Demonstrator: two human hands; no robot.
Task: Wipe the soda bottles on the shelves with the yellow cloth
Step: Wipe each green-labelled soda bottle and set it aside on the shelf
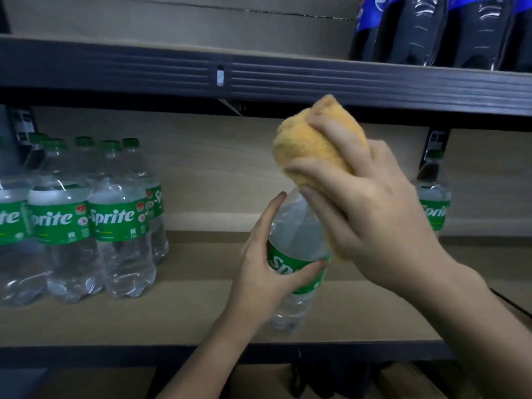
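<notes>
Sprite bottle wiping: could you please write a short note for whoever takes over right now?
Left hand grips the Sprite bottle around its label, above the shelf board.
Right hand holds the yellow cloth bunched over the bottle's top, fingers curled round it.
Done: cannot tell which bottles are already wiped.
Left: finish this bottle's top and body and put it on the shelf. Then check the Sprite group at left, the single Sprite bottle at right, and the dark bottles on the upper shelf.
</notes>
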